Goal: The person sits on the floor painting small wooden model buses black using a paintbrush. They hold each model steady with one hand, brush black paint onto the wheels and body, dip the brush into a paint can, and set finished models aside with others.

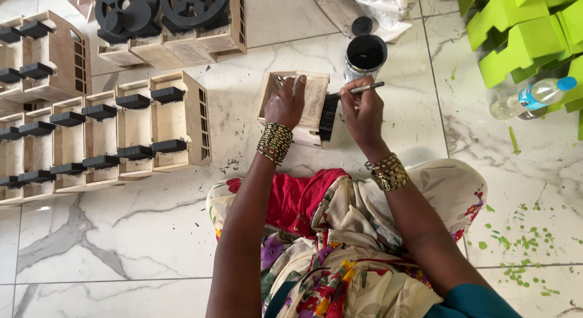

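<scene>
A small bare-wood box [311,98] lies on the marble floor in front of my knees. My left hand [285,104] presses down on its top and grips it. Its right edge [328,116] is painted black. My right hand [362,110] holds a thin paintbrush [362,88] whose tip points left at that black edge. An open tin of black paint [365,55] stands just behind the box, with its round black lid [362,25] on a white cloth [369,7] further back. Beaded bangles sit on both wrists.
Rows of wooden boxes with black-painted bars [106,136] lie to the left. More boxes carrying black wheels [164,14] stand at the back. Green painted pieces [528,32] and a plastic water bottle [531,98] are at the right. Green paint spatter [522,239] marks the floor.
</scene>
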